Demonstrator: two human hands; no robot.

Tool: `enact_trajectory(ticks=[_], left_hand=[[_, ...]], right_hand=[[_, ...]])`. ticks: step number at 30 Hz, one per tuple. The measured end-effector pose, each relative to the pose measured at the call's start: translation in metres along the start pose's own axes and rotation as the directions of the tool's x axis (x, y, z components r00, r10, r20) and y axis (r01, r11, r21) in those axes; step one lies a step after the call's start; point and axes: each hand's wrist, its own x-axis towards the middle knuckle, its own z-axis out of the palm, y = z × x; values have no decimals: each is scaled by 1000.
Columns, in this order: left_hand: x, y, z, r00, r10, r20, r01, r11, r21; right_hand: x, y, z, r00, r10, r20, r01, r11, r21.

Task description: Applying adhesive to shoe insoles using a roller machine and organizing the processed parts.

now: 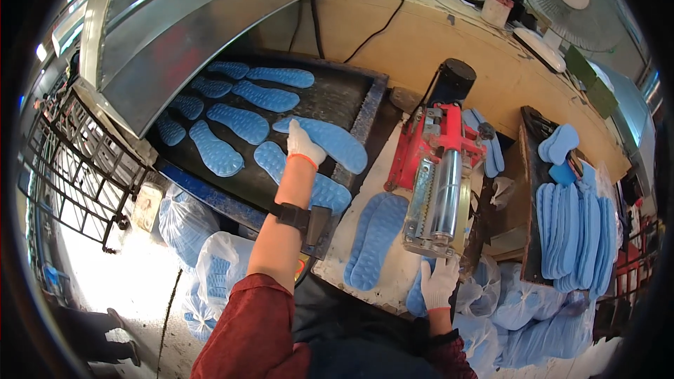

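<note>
My left hand, in a white glove, pinches the near-left end of a blue bumpy insole and holds it at a slant over the right rim of a dark conveyor bed. Just beneath lies another insole, partly covered by my wrist. My right hand, gloved too, has its fingers stretched toward the front end of a red press with a metal roller. Next to that hand, a blue insole shows in part; whether the fingers touch it is unclear. A pair of insoles lies on the pale worktop left of the press.
Several insoles lie on the conveyor under a metal hood. Stacked insoles rest on a board at right. Filled plastic bags stand below it, others at left. A fan stands at the back right.
</note>
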Motion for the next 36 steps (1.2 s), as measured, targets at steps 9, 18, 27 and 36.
enact_trajectory(ticks=[9,18,27,36], left_hand=[[-71,10,-23,861,438,258,-506,785,356],[-219,-60,12,733,140,665,-453,831,324],[-179,-116,66,510,80,857,-601,745,289],[-149,-107,-8,686,-218,694,-403,680,613]], right_hand=[[15,33,-22,793,334,509,-479,-174,860],[96,13,-151,896,-130,-424,216,963,162],[82,-34,-158,838,-191,-511,456,760,463],[30,-6,-40,986,162,26,-134,707,694]])
